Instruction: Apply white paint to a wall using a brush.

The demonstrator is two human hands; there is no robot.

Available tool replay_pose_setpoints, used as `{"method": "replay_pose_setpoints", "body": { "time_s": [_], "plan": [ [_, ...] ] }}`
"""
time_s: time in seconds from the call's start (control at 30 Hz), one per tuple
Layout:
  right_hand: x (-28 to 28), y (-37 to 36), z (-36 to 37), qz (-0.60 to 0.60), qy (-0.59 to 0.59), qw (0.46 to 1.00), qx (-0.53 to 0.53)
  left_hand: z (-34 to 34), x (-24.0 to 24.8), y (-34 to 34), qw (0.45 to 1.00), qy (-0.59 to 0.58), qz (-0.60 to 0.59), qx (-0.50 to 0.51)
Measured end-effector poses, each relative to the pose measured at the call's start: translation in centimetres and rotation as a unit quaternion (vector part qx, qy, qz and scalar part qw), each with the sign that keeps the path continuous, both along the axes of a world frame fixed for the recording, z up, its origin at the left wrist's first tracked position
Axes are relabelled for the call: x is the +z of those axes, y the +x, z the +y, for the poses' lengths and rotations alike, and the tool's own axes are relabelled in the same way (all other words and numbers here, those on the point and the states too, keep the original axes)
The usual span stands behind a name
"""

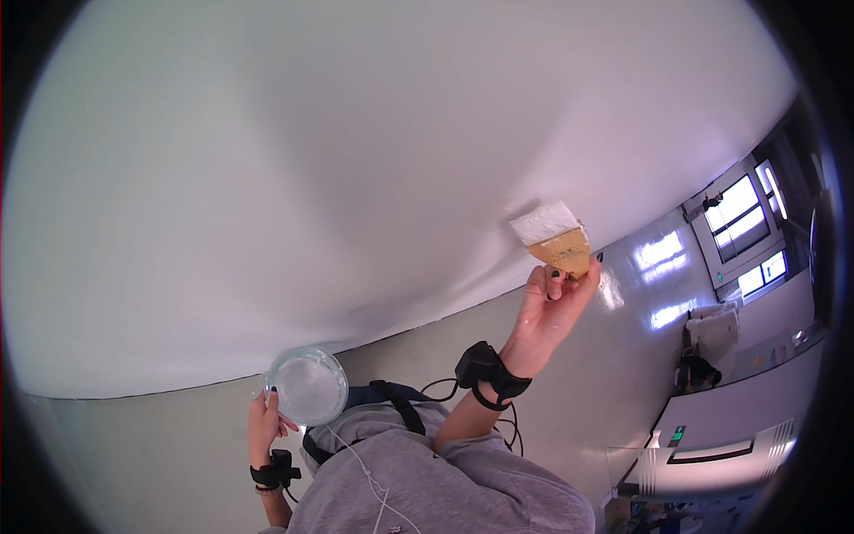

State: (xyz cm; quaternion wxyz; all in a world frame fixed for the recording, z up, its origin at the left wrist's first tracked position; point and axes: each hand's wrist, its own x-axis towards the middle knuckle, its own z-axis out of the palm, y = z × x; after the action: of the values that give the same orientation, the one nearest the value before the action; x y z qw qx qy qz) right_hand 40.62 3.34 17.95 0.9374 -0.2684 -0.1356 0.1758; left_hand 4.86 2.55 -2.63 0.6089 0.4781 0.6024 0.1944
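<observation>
My right hand [549,307] is raised in front of a white wall [356,160], fingers closed round the wooden handle of a wide flat paintbrush [562,247]. White coats the brush's bristles. They lie at or very close to the wall, with a small shadow beside them; whether they touch it I cannot tell. Lower down, my left hand [266,418] grips the side of a clear round bowl [308,386] in front of my waist. Something whitish shows inside the bowl. Dark straps with small black boxes sit on both wrists.
The wall meets a grey floor [427,356] along a dark line. Black cables [514,427] hang by my right side. Farther right are bright windows [741,214], pale furniture [714,329] and a dark shape low down beside it.
</observation>
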Motion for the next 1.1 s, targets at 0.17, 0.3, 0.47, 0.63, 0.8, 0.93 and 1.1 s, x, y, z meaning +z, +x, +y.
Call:
{"method": "replay_pose_setpoints", "body": {
  "time_s": [0.17,0.3,0.47,0.63,0.8,0.93,1.1],
  "plan": [
    [0.6,-0.3,0.6,-0.009,0.004,0.998,0.066,0.0,0.4,0.1,1.000,0.003,0.002,-0.001],
    [0.8,-0.4,0.7,-0.018,0.011,0.997,0.068,0.0,0.2,0.0,1.000,0.003,-0.003,0.000],
    [0.8,-0.2,0.8,-0.003,0.013,0.998,0.054,-0.1,-0.1,-0.1,1.000,-0.003,-0.013,0.003],
    [0.7,0.2,0.5,-0.004,-0.009,0.999,0.039,0.0,0.2,0.0,1.000,-0.011,-0.001,0.000],
    [0.3,0.8,0.0,-0.008,-0.002,0.999,0.037,-0.1,-0.1,-0.2,1.000,-0.022,-0.002,0.002],
    [-0.1,0.9,-0.1,0.018,0.006,1.000,0.003,0.1,0.1,0.0,1.000,-0.017,0.009,0.001],
    [-0.3,0.6,-0.2,0.022,0.019,0.999,0.014,0.3,-0.3,-0.5,0.999,-0.034,0.004,-0.010]
  ]
}}
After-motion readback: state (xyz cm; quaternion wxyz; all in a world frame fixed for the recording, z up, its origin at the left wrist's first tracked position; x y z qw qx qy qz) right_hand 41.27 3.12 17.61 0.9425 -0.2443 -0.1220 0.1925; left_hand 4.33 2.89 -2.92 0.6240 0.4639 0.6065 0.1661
